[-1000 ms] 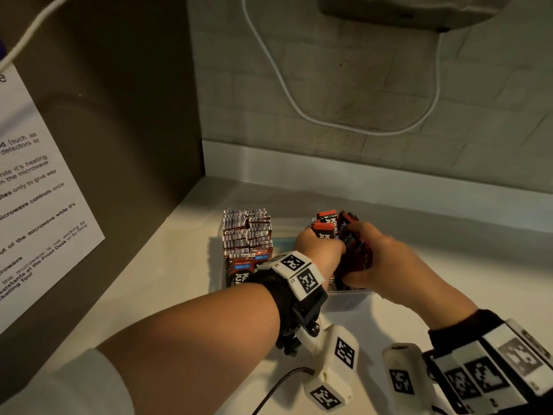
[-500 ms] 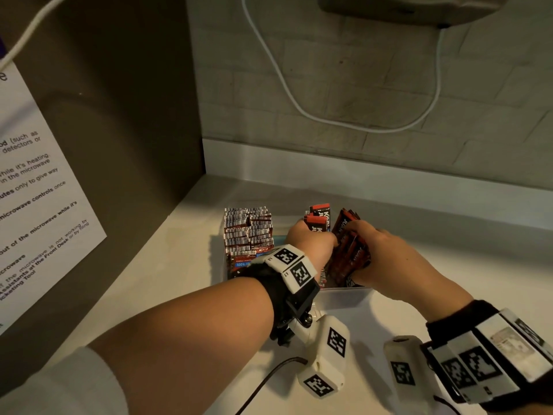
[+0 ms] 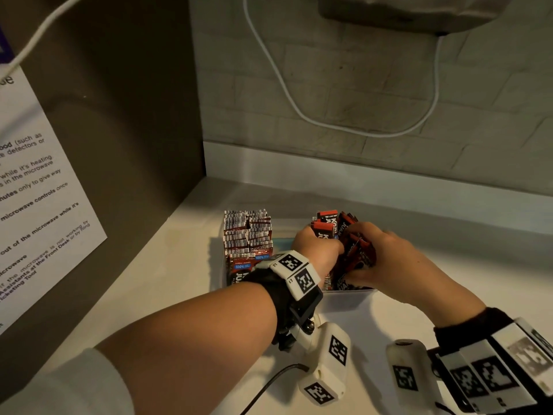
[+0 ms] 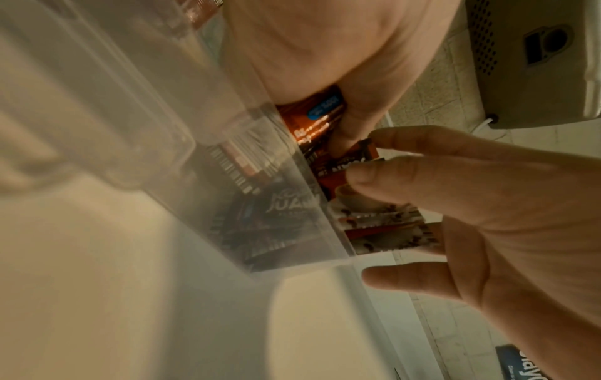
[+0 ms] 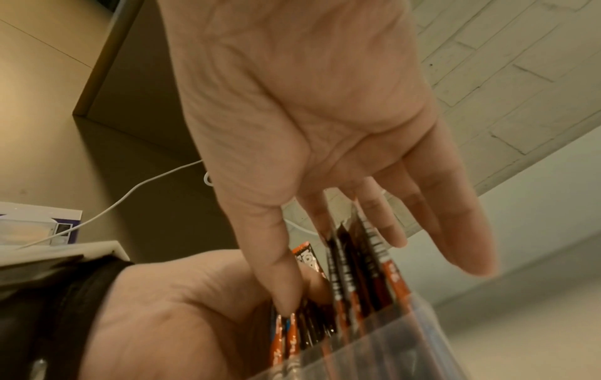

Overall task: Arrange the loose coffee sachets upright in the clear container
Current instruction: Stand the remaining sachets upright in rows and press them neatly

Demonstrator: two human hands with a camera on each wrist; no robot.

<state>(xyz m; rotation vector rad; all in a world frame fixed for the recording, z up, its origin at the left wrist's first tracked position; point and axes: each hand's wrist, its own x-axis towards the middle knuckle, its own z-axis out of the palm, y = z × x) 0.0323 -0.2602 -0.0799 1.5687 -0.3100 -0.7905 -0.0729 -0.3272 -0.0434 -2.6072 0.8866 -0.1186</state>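
A clear container (image 3: pixel 350 298) stands on the white counter. Its left end holds a tight upright row of red coffee sachets (image 3: pixel 248 235). At the right end my left hand (image 3: pixel 323 250) grips a few sachets (image 3: pixel 324 230) that poke up above its fist. Its thumb (image 4: pixel 348 120) presses on one sachet. My right hand (image 3: pixel 357 254) holds a leaning bundle of sachets (image 3: pixel 356 265) next to it, fingers over the top and thumb below. In the right wrist view the bundle (image 5: pixel 367 257) stands between the thumb and the nearly straight fingers. The container's floor is hidden.
A dark side panel with a paper notice (image 3: pixel 39 190) closes off the left. The tiled wall at the back carries a looping white cable (image 3: pixel 299 109), under an appliance (image 3: pixel 404 10). Bare counter (image 3: pixel 167 280) lies left of and in front of the container.
The right hand's bundle has gone lower into the container's right end and stands steeper. The left hand still grips its sachets in the same place.
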